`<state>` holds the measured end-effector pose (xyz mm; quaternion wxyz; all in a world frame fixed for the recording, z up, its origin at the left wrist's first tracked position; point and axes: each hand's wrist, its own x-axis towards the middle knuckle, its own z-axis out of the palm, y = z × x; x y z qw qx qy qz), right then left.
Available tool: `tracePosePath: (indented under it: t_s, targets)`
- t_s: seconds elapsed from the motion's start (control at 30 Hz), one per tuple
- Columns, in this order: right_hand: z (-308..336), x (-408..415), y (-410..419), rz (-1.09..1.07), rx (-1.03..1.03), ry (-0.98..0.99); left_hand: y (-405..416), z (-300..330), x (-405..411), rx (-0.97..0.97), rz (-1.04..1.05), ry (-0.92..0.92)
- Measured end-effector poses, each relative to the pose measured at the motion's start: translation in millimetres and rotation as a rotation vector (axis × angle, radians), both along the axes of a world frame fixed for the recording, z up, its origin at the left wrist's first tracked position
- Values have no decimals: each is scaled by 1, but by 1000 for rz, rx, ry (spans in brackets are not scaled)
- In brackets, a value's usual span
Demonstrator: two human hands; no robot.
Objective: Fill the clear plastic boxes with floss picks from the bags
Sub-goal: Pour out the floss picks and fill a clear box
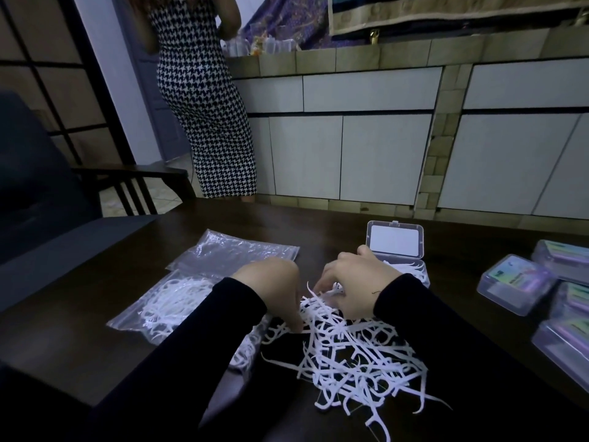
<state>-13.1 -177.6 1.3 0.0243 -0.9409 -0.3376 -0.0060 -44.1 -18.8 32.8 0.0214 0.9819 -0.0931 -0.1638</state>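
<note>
Both hands dig in the pile of white floss picks point(347, 349) on the dark table point(462, 250). The left hand point(271, 288) and right hand point(357, 282) pinch picks, fingers curled. The open clear box point(396, 250) sits just behind the right hand, and a bag of picks point(165, 304) lies left.

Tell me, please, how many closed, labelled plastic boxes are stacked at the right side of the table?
4 visible: one nearest the middle, one behind it at the far right, one at the right edge, and one nearest the camera. More may lie beyond the frame edge.
</note>
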Motion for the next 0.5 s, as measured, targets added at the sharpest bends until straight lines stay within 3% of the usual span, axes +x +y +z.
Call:
tracePosePath:
  t_s: [0.5]
  targets:
    - [18,-16,-27,-150,81,-42,-3,-4,1,-128,-120,-182]
